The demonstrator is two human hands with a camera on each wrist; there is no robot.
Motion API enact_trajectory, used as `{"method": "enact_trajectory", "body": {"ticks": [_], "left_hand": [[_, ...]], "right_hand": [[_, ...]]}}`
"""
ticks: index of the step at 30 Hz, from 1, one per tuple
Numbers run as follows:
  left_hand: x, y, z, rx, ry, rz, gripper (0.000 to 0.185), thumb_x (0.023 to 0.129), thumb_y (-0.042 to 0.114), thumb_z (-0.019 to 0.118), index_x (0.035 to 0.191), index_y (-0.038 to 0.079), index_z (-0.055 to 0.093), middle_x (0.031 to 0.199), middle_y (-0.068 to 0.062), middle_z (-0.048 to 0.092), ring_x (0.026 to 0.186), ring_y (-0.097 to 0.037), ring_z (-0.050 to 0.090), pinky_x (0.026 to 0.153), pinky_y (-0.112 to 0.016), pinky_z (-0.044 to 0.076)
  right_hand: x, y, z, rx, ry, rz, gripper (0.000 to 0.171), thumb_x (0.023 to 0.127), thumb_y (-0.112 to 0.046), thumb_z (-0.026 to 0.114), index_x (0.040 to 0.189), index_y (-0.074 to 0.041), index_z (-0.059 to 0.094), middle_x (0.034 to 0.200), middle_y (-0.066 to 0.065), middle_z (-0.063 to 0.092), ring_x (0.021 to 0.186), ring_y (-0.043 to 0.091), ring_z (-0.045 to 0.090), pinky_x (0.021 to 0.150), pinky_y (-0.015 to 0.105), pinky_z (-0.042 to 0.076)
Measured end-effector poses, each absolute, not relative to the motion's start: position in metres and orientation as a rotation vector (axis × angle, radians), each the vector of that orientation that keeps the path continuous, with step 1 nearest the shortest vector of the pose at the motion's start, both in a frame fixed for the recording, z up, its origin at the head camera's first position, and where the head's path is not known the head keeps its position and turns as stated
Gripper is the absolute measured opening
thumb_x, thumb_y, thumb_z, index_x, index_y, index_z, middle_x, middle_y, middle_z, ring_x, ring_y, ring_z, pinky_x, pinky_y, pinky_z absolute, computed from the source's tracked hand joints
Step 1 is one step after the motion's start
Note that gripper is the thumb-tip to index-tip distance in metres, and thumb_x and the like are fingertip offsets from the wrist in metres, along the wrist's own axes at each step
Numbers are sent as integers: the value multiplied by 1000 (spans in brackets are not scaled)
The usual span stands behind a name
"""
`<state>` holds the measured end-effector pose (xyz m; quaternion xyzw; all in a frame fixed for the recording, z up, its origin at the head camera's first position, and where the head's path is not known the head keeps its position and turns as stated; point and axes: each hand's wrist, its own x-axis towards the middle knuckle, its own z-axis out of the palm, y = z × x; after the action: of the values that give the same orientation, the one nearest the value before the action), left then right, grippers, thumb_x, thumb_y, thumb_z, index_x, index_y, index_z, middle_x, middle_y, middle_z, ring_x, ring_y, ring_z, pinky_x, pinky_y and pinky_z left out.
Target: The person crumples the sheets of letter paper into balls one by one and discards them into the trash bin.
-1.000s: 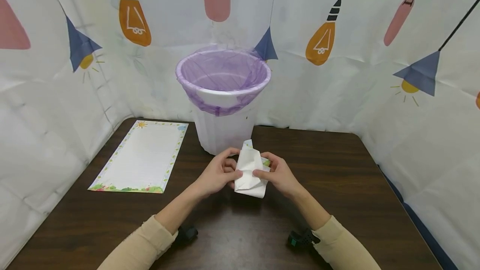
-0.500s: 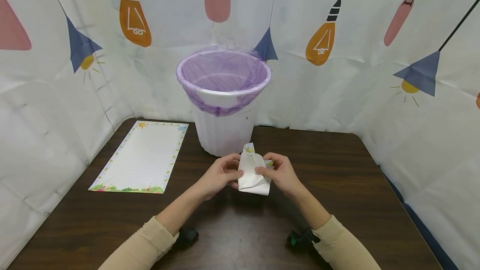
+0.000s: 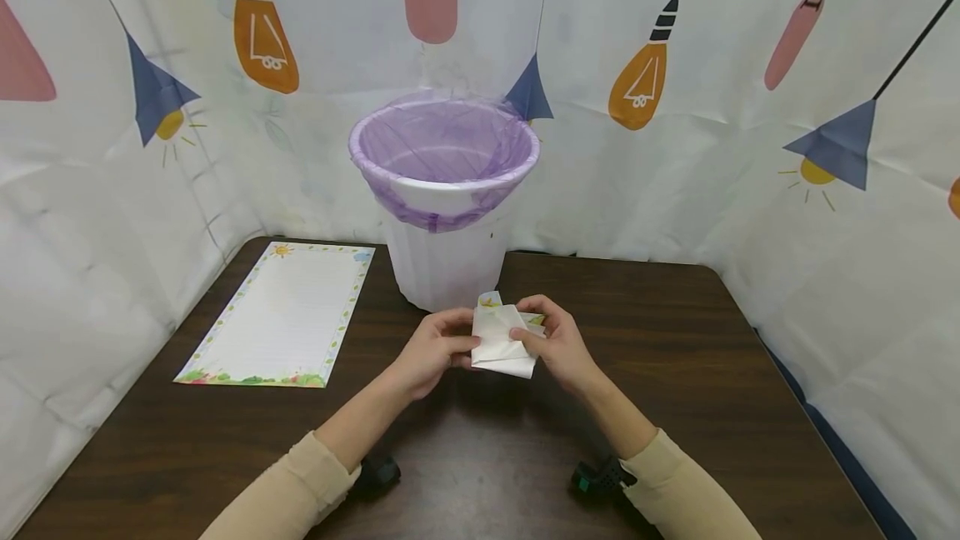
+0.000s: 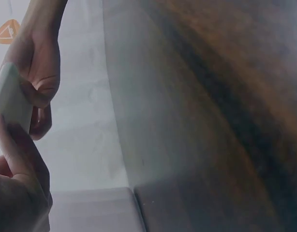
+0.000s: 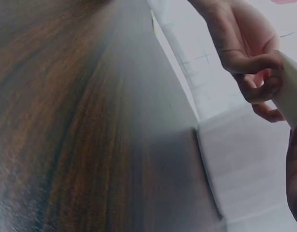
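Table: dark wood-grain table (image 3: 675, 373) under the hands
Walls: white backdrop (image 3: 675, 190) ahead and to both sides — printed with orange, pink and blue lamps

No legible text, labels, brands or numbers appear in any view. The backdrop (image 3: 675, 190) carries printed lamp and bulb drawings only, without lettering. The sheet (image 3: 281, 315) at the left of the frame has a decorated border with a sun and plants; its faint ruled lines bear no writing. The folded paper (image 3: 501, 342) at centre shows a small coloured motif, with no characters readable.
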<state>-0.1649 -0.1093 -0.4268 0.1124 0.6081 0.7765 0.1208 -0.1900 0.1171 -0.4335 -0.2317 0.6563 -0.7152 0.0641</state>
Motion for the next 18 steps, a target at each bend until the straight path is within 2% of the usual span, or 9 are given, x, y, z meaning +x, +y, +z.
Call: {"method": "enact_trajectory", "body": {"ticks": [6, 11, 16, 18], "left_hand": [[-164, -108, -422, 226, 1831, 2307, 29, 88, -15, 61, 115, -13, 69, 110, -13, 68, 73, -18, 67, 64, -30, 60], [-163, -108, -419, 235, 1824, 2311, 26, 88, -15, 58, 110, -12, 72, 114, -13, 70, 80, -19, 68, 68, -31, 60], [-163, -107, -418, 185, 1799, 2280, 29, 93, -12, 55, 116, -9, 72, 119, -14, 67, 83, -20, 68, 73, -32, 60], [-163, -107, -417, 177, 1785, 2271, 30, 94, -11, 53, 118, -9, 71, 121, -14, 65, 86, -20, 68, 76, -33, 60]], "right_hand": [[-192, 118, -440, -610, 1798, -2270, 19, 94, 5, 69, 106, -9, 65, 100, 11, 60, 78, 17, 64, 65, 25, 57], [-194, 122, -445, -668, 1663, -2296, 27, 97, 6, 62, 107, -18, 71, 104, 5, 61, 86, 14, 63, 71, 23, 55], [-193, 122, -446, -690, 1666, -2304, 34, 100, 6, 56, 107, -21, 74, 114, 4, 61, 93, 15, 61, 72, 23, 55], [-193, 121, -446, -682, 1694, -2333, 30, 100, 7, 57, 107, -17, 74, 118, 7, 61, 98, 15, 60, 73, 24, 56]]}}
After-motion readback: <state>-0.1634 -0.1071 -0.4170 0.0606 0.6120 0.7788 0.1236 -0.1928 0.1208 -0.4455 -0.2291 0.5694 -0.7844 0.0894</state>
